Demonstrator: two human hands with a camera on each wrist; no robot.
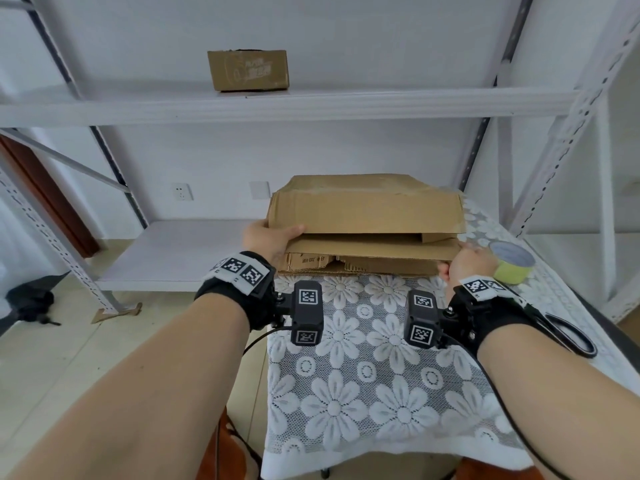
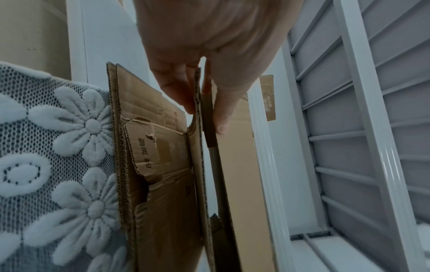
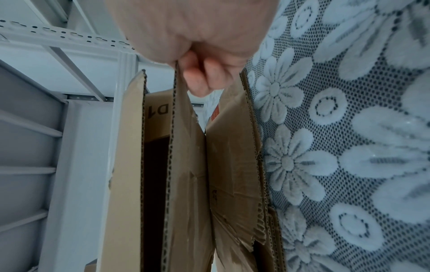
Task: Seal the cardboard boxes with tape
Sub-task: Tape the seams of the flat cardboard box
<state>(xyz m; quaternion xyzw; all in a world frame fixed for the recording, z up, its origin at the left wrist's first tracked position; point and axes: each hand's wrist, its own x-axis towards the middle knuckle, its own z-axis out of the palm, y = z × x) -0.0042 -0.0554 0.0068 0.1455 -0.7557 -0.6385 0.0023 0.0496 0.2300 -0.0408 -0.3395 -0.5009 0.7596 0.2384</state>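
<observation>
Against the white wall, a grey metal shelving rack (image 1: 311, 105) holds a small brown carton (image 1: 248, 70) on its upper shelf, and before it stands the desk (image 1: 374, 393), draped in white floral lace. At the desk's far end lies a stack of flattened corrugated cardboard boxes (image 1: 367, 213), edges ragged. The left hand (image 1: 272, 239) pinches a flap at the stack's left corner, the right hand (image 1: 465, 263) curls under a sheet's right edge, beside a yellow-green tape roll (image 1: 512, 263) and black-handled scissors (image 1: 568, 336).
</observation>
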